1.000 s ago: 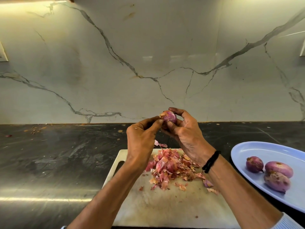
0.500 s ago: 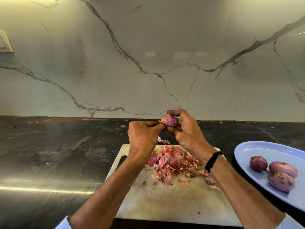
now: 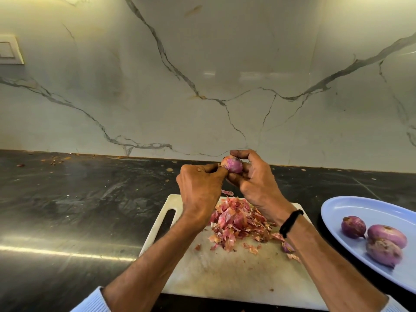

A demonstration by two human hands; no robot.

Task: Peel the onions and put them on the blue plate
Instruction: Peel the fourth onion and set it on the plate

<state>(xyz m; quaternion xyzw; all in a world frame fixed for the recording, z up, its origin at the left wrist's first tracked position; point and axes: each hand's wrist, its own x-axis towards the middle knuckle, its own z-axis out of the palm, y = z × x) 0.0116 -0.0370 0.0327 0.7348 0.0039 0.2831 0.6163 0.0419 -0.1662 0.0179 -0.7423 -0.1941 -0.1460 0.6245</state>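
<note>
right hand [image 3: 258, 183] grips onion [image 3: 234, 165] | left hand [image 3: 199, 188] pinches its skin | peel pile [image 3: 236, 221] on cutting board [image 3: 225, 273] | three onions [image 3: 373, 237] on blue plate [image 3: 360, 206], bench [image 3: 67, 210]

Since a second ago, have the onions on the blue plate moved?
No. The three onions keep their places against the blue plate; only the view shifted.

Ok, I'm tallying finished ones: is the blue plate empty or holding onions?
Not empty: three onions lie together on the blue plate, with the rest of it bare.
</note>
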